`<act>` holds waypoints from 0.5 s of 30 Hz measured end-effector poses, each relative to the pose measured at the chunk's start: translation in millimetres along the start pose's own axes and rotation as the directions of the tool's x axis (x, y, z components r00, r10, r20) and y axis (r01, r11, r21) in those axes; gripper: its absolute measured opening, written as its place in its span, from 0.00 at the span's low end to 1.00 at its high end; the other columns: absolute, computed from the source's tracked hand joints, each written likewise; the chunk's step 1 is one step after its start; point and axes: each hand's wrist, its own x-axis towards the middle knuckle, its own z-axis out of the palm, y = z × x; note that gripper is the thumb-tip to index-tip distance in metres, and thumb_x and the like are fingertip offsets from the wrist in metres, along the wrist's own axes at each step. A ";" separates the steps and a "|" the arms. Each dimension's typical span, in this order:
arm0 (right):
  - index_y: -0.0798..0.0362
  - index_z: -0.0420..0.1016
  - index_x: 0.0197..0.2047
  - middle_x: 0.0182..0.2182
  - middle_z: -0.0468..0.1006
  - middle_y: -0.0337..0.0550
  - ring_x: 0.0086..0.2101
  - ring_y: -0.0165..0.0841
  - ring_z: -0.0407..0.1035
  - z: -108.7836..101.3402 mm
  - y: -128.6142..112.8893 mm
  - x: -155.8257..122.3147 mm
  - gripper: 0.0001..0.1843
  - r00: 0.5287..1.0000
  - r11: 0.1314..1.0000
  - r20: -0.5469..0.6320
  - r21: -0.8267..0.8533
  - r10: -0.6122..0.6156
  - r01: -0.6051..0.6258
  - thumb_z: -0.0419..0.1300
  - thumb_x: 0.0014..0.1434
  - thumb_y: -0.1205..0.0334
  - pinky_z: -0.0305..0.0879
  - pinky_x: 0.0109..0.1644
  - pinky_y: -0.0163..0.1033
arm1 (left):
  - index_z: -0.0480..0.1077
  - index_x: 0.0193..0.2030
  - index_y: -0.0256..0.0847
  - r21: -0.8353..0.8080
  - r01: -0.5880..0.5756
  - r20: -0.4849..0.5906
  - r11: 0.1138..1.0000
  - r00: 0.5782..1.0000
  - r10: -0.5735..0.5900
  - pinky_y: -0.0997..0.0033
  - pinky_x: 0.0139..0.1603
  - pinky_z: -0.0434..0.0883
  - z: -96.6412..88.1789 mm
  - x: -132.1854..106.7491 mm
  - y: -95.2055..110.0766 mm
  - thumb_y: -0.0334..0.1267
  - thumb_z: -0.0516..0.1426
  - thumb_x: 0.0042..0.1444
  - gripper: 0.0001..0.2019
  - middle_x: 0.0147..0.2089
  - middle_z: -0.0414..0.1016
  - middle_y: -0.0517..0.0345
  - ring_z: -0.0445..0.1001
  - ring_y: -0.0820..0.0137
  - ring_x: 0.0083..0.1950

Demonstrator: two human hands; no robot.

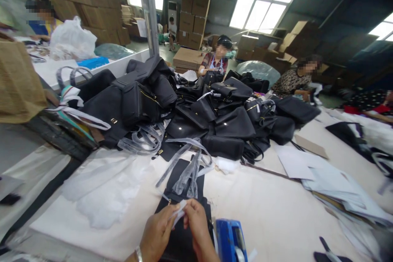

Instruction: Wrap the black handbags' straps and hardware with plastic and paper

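My left hand (158, 231) and my right hand (196, 221) meet at the bottom centre, both pinching a thin clear plastic strip (179, 212) between their fingertips. Under them lies a flat black bag (184, 190) on the white table, with more clear plastic strips (188, 172) draped over it. A blue tape dispenser (230, 239) stands just right of my right hand. A silver bracelet shows on my left wrist.
A big heap of black handbags (215, 118) fills the table's middle. Crumpled clear plastic (104, 192) lies at left, white paper sheets (322, 172) at right. Three other people sit beyond the heap and at far left. Stacked cardboard boxes (193, 18) line the back.
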 end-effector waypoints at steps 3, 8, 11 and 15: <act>0.56 0.69 0.22 0.13 0.64 0.32 0.13 0.22 0.55 0.5 2.2 0.6 0.11 0.995 0.989 -0.015 0.113 0.094 -0.092 0.61 0.45 0.56 0.50 0.16 0.27 | 0.69 0.55 0.46 0.166 -0.152 0.047 0.974 0.988 0.146 0.72 0.38 0.73 3.5 1.0 -11.3 0.36 0.45 0.65 0.17 0.42 0.77 0.48 0.77 0.63 0.39; 0.57 0.70 0.24 0.15 0.68 0.35 0.14 0.22 0.59 -1.9 3.7 2.1 0.17 0.985 0.972 -0.007 0.163 0.171 -0.168 0.64 0.43 0.50 0.56 0.17 0.28 | 0.65 0.58 0.38 0.504 -0.360 0.110 0.786 0.929 0.354 0.68 0.35 0.76 13.2 3.5 -33.6 0.25 0.44 0.60 0.21 0.46 0.76 0.44 0.79 0.62 0.37; 0.57 0.71 0.27 0.16 0.70 0.37 0.15 0.23 0.62 -5.7 4.0 5.1 0.26 0.975 0.954 0.032 0.200 0.220 -0.221 0.67 0.41 0.41 0.61 0.19 0.29 | 0.65 0.57 0.33 0.630 -0.433 0.153 0.645 0.883 0.444 0.68 0.34 0.78 15.2 5.8 -40.7 0.22 0.45 0.54 0.24 0.48 0.77 0.39 0.79 0.62 0.36; 0.59 0.73 0.29 0.17 0.72 0.40 0.16 0.25 0.64 -7.9 4.2 9.2 0.34 0.976 0.965 0.079 0.152 0.204 -0.214 0.64 0.41 0.31 0.63 0.22 0.30 | 0.66 0.58 0.33 0.702 -0.444 0.199 0.557 0.873 0.445 0.67 0.34 0.78 18.1 7.8 -47.3 0.19 0.47 0.49 0.27 0.48 0.77 0.38 0.80 0.61 0.36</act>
